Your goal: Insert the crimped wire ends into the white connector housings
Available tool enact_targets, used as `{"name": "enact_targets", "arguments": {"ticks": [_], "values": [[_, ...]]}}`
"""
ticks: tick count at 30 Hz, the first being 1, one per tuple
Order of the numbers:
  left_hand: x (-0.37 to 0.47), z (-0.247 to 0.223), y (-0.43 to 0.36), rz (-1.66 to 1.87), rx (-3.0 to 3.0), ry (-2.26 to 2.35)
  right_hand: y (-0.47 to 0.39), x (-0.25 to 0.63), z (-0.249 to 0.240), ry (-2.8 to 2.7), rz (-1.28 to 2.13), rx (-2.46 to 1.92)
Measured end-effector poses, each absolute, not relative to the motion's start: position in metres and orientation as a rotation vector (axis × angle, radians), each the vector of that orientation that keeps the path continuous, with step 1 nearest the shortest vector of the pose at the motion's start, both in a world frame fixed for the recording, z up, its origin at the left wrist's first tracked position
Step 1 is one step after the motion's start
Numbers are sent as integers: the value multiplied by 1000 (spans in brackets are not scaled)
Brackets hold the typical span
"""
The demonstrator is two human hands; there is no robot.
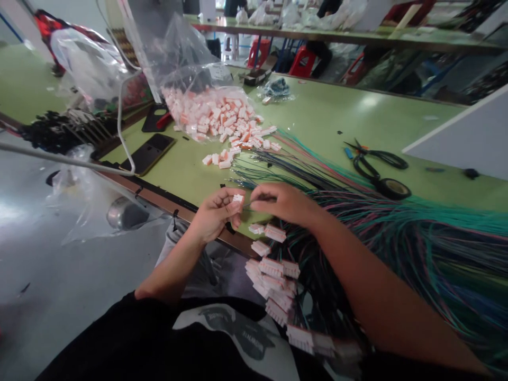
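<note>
Between the thumb and fingers of my left hand (217,216) is a small white-and-orange connector housing (238,198). My right hand (282,203) is closed just to its right, pinching a thin dark wire (246,205) whose end points at the housing. Whether the wire's tip sits inside the housing is too small to tell. Below my right hand, finished-looking connectors (273,267) with wires hang in a cluster at the table edge. Loose wires (293,172) in green, red and black lie fanned out beyond my right hand.
A heap of loose housings (224,116) spills from a clear plastic bag (186,58). A phone (153,153) lies at left beside a bent metal rod (120,121). Scissors (373,161) and a black tape roll (392,188) rest at right. Long wire bundles (444,222) cover the right side.
</note>
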State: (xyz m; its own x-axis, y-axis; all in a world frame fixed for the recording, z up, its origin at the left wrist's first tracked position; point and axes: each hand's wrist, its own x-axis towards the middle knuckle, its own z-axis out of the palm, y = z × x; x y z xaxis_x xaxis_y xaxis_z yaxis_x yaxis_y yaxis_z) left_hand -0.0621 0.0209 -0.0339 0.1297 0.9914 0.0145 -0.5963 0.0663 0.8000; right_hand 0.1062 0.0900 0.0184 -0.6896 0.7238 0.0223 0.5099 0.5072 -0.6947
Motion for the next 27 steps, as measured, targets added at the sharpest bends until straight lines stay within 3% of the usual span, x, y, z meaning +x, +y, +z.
{"name": "enact_targets", "arguments": {"ticks": [4, 7, 14, 27], "values": [[-66, -34, 17, 1280, 815, 603, 126, 148, 24, -2207, 346, -1578], [-68, -34, 15, 1242, 835, 582, 140, 167, 23, -2299, 97, -1862], [-68, -34, 14, 1223, 814, 580, 137, 158, 22, -2551, 121, -2113], [-67, -34, 13, 1217, 818, 584, 141, 179, 21, -2576, 218, -1978]]}}
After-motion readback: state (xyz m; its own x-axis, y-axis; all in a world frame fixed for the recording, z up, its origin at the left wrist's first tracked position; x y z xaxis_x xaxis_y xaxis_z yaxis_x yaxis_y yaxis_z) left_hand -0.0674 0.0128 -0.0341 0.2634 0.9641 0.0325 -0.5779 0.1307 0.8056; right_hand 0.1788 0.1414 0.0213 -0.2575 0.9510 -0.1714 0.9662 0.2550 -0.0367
